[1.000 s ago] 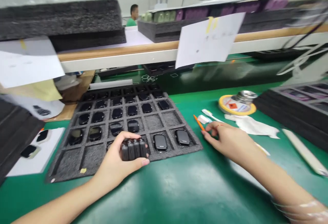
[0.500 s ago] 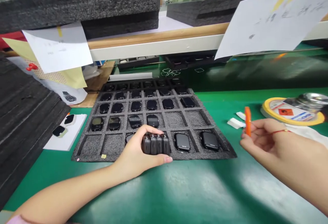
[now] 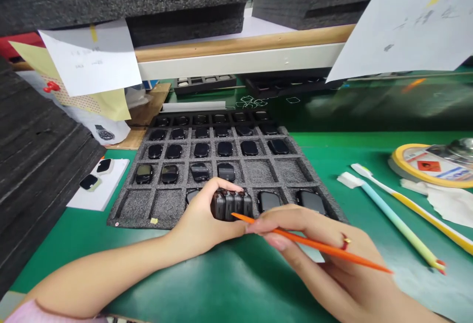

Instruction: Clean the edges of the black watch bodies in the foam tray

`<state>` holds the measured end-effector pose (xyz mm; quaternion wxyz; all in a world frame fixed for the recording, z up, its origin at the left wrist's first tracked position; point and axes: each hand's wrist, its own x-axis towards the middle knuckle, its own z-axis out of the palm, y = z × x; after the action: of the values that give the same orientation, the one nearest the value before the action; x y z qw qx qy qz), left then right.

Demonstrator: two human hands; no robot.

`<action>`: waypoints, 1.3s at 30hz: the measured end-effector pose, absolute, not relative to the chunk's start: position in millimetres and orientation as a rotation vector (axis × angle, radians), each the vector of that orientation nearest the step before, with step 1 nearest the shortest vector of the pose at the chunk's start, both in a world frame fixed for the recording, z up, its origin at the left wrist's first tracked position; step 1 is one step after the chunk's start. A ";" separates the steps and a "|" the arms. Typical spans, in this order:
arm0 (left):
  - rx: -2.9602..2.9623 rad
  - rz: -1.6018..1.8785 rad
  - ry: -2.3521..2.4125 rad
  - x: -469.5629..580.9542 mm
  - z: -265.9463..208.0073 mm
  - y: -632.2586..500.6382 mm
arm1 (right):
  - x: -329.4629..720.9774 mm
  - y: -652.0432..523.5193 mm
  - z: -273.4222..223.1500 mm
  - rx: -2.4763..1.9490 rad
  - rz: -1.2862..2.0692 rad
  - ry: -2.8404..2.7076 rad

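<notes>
A row of several black watch cases [image 3: 229, 204] stands pressed side by side in my left hand [image 3: 201, 219], held just over the near edge of the foam tray [image 3: 133, 207]. Between thumb and fingers my right hand [image 3: 318, 244] pinches a slim orange pointed stick [image 3: 325, 247]. Its tip meets or nearly meets the side of the held cases; whether it touches I cannot tell. Behind and beside my hands, black watch cases [image 3: 201, 150] sit in many of the tray's compartments. My right hand partly covers two cases in the nearest row.
To the right lie two toothbrushes [image 3: 397, 219], a yellow-rimmed can [image 3: 430, 167] and a white cloth [image 3: 439, 199]. Two small watches [image 3: 88, 182] rest on a white box at left. Stacked black foam [image 3: 37, 165] rises on the left, and a shelf edge [image 3: 240, 59] crosses above.
My right hand has swung left from beside the toothbrush heads, bringing the orange stick to the held watch cases. My left hand keeps its grip. The view has shifted slightly.
</notes>
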<state>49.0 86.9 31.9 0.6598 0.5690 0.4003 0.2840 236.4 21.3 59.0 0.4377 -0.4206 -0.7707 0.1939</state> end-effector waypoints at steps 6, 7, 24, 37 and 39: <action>1.272 0.664 0.921 51.9 35.5 88.0 | 229.5 23.6 54.4 -0.921 0.458 -2.034; 1.270 0.661 0.922 51.9 35.2 88.0 | 229.5 23.4 54.0 -0.919 0.447 -2.042; 1.311 0.673 0.925 50.3 29.6 89.0 | 225.7 19.1 54.2 -0.955 0.316 -2.129; 1.318 0.677 0.912 50.2 28.7 88.5 | 233.1 20.3 53.0 -0.999 0.259 -2.037; 1.306 0.666 0.914 50.8 29.1 88.6 | 235.3 21.2 49.8 -0.987 0.229 -2.040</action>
<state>50.8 88.6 29.1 0.6496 0.5748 0.4022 0.2931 235.3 21.2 49.8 0.4185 -0.3937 -0.8134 0.0912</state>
